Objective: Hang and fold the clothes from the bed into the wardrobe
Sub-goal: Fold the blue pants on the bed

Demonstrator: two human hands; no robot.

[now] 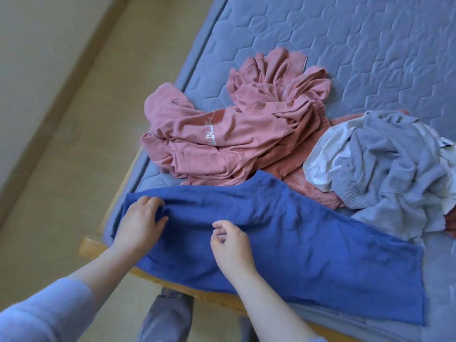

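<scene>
The left hand [140, 218] curls over a raised ridge at the left end of the blue garment [308, 233], thumb under it, pinching the fold. The right hand [230, 245] hangs just above the cloth's middle with fingers loosely curled; I cannot tell if it grips any fabric. The garment lies spread along the near edge of the bed [345, 45], with a pink heap [222, 134] touching its far side and a grey heap [394, 169] to the right. This looks like the folding step, early in the task. Next, both hands likely need a firm hold on one edge to carry it over evenly.
</scene>
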